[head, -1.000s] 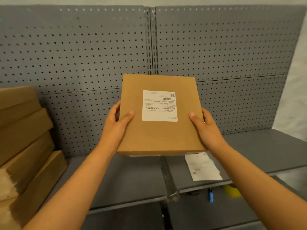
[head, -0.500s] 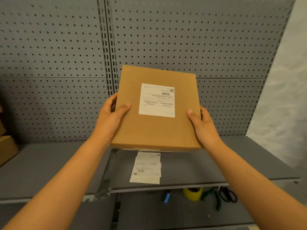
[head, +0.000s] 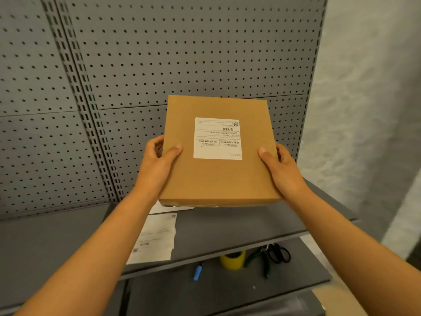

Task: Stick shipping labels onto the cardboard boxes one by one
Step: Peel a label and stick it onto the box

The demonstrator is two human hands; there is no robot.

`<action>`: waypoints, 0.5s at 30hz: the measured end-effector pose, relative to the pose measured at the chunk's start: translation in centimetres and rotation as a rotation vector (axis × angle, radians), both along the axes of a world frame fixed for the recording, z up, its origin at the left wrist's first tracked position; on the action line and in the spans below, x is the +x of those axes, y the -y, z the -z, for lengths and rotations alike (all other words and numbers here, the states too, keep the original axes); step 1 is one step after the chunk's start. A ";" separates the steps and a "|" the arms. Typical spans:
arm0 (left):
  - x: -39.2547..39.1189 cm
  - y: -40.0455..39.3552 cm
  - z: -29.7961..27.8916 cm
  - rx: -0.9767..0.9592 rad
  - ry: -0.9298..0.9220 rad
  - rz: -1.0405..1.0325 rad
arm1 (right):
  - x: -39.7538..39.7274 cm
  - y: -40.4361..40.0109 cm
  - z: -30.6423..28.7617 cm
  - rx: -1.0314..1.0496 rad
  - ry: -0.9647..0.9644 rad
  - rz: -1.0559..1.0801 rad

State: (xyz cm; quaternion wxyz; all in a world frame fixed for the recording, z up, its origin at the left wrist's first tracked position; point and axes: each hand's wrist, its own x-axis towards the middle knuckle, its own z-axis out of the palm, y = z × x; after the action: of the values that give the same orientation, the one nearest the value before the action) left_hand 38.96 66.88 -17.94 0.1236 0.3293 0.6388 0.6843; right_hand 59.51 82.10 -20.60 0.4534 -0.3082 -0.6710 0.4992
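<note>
Swinging rightward, we carry the labelled cardboard box [head: 218, 151] above the shelf [head: 239, 226], left hand [head: 157, 165] and right hand [head: 282, 169] each clamped on a side edge to keep it level.

Two bare forearms come into the picture from the bottom corners, one on each side. No sleeve, cuff, watch, band or glove shows anywhere along them, from the lower edge up to the wrists. The left hand [head: 157, 165] and the right hand [head: 283, 172] are uncovered too, with no rings visible. The fingers [head: 157, 144] are slim, and the nails, seen on both thumbs, are short, plain and unpainted. Behind the fingers the wrists are narrow, and the forearms widen steadily toward the camera. Nothing of the upper arms, shoulders or clothing falls inside the picture.
</note>
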 end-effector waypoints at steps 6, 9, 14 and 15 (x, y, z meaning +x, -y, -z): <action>4.4 -5.6 1.1 -0.020 0.019 -0.018 | 4.2 -6.1 1.4 -0.032 0.032 0.000; 7.3 -8.5 2.2 -0.054 0.042 -0.035 | 6.6 -9.6 1.9 -0.053 0.081 -0.017; 11.7 -12.6 5.3 -0.127 0.088 -0.086 | 10.3 -14.5 3.9 -0.085 0.161 -0.055; 12.4 -13.3 6.0 -0.150 0.109 -0.087 | 10.8 -15.2 4.4 -0.093 0.182 -0.063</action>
State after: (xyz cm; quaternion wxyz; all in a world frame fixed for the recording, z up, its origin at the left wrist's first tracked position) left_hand 51.35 80.14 -23.97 0.1525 0.2534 0.6943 0.6561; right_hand 70.36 97.28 -24.98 0.3599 -0.3515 -0.6948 0.5140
